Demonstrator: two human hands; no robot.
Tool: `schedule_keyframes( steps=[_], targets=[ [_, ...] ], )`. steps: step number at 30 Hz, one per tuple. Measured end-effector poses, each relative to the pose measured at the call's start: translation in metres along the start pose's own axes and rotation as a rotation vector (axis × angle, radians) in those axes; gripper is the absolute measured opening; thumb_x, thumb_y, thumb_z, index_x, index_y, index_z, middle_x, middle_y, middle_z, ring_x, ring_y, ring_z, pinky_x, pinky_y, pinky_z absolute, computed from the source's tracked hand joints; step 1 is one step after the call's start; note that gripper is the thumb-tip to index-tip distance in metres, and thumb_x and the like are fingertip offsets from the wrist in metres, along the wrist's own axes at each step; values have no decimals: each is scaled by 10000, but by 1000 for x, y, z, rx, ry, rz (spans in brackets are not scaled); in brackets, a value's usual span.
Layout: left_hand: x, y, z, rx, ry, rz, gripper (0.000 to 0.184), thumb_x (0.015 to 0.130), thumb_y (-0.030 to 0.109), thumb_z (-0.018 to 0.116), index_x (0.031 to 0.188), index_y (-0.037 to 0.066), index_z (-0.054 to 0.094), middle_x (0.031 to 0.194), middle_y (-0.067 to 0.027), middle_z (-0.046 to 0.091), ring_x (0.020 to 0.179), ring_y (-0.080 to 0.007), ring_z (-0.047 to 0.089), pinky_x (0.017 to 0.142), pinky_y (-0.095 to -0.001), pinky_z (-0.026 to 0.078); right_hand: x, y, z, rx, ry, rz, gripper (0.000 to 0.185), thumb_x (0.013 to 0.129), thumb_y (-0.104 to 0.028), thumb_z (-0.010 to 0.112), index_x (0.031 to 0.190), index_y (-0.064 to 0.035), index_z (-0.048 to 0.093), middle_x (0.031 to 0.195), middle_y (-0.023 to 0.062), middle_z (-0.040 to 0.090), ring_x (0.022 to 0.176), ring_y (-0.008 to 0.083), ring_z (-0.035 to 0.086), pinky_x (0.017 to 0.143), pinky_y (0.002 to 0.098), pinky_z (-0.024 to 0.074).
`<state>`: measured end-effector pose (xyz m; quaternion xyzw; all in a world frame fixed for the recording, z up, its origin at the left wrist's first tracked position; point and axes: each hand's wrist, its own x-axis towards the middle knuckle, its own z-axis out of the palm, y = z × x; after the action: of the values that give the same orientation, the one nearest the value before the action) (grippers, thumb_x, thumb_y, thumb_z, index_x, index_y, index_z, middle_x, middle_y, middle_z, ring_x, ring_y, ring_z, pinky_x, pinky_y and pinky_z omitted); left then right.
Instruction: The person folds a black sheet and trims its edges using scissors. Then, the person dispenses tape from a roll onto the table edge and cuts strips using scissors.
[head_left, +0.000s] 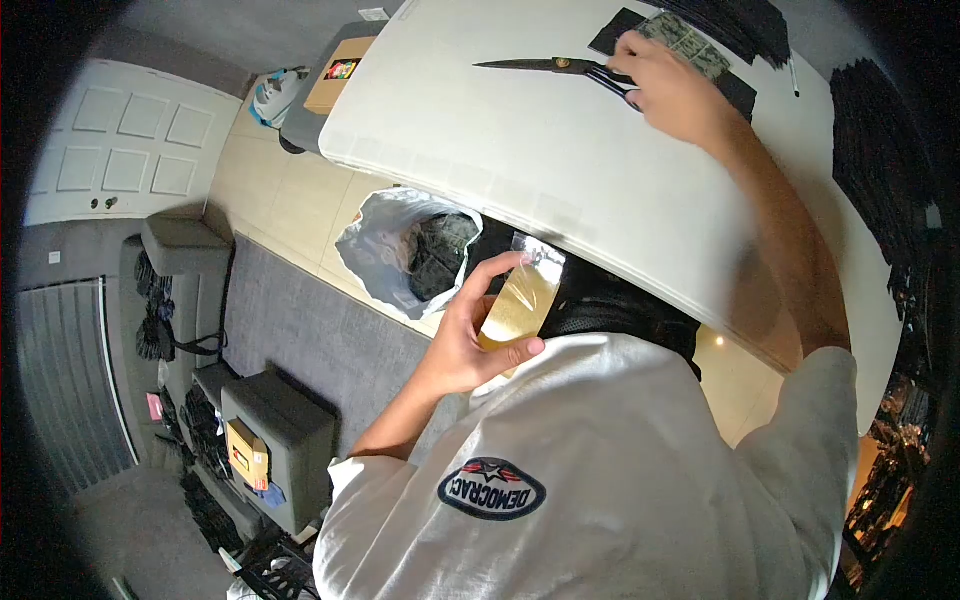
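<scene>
My left hand is wrapped round a clear plastic packet with a gold, shiny inside, held in front of my shirt beside the table edge. Over the white table, my right hand is bent at the handles of black scissors, whose blades point left. Whether its fingers grip the handles cannot be made out. Just beyond that hand lies a green patterned piece on dark fabric.
A white bag with dark material stands below the table's near edge. Stacks of black fabric lie at the right. A cardboard box rests on a grey seat at the table's left end. A grey ottoman is at lower left.
</scene>
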<state>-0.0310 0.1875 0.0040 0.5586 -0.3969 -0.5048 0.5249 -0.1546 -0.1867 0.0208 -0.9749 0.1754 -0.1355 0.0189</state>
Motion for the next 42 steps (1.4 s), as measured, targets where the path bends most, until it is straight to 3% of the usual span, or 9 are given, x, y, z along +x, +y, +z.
schedule_keyframes(
  steps=[3,6,11,14,21,24,30,33,42],
  targets=[
    [3,10,4,-2,-15,12,856,852,56,870,1550,92,376,1143,-72,672,1021,-143,649,867,-294,523,-17,-56,-14,418,-22,-117,266,934,-163,751,1147,-6,718,1079,107,673,995,241,661,854,385,539],
    [4,12,10,19,13,21,837,867,57,856,1550,101,375,1108,-72,676,993,-134,654,842,-287,524,-39,-115,-47,899,-305,-3,283,978,-308,742,1000,-26,763,897,89,728,775,181,648,689,324,511],
    [4,18,17,32,5,-54,839,871,79,858,1552,94,367,1145,-90,680,977,-132,667,843,-294,527,-60,-133,-42,1084,-318,55,269,943,-237,782,888,26,762,713,116,718,648,147,648,649,324,537],
    [3,23,19,113,-44,-70,905,853,83,868,1582,92,332,1181,-110,676,1018,-157,663,875,-318,529,-65,-131,-50,1050,-412,121,172,938,-171,783,901,-6,751,811,29,722,696,89,595,635,272,456],
    [9,28,15,158,-217,5,1001,855,55,856,1641,67,236,1236,-104,642,1009,-181,685,883,-327,542,-80,-130,-56,954,-301,58,154,916,-93,770,826,7,696,753,79,692,665,123,605,612,300,468],
    [13,28,20,130,-253,-168,920,897,49,822,1632,68,269,1218,-89,631,999,-183,704,897,-328,548,-82,-125,-50,978,-330,108,152,901,-85,773,812,8,692,745,90,685,655,149,611,616,318,486],
    [19,14,32,-5,-215,-213,856,922,44,796,1615,51,293,1216,-79,623,993,-180,702,881,-330,557,-83,-102,-7,1029,-95,-127,161,880,-49,757,768,12,657,710,81,647,607,174,585,584,331,486],
    [20,12,40,-135,-171,-244,794,962,74,766,1608,55,305,1172,-53,599,1052,-142,595,919,-304,511,-82,-97,5,1047,-98,-114,191,869,-56,762,744,10,634,685,71,608,587,161,558,554,307,453],
    [16,-2,57,-198,-68,-170,761,1005,65,700,1630,56,266,1268,-88,603,1025,-174,667,907,-334,562,-76,-99,9,1121,-84,-144,219,858,-73,770,713,-4,621,644,47,562,553,129,481,525,296,362]
  ],
)
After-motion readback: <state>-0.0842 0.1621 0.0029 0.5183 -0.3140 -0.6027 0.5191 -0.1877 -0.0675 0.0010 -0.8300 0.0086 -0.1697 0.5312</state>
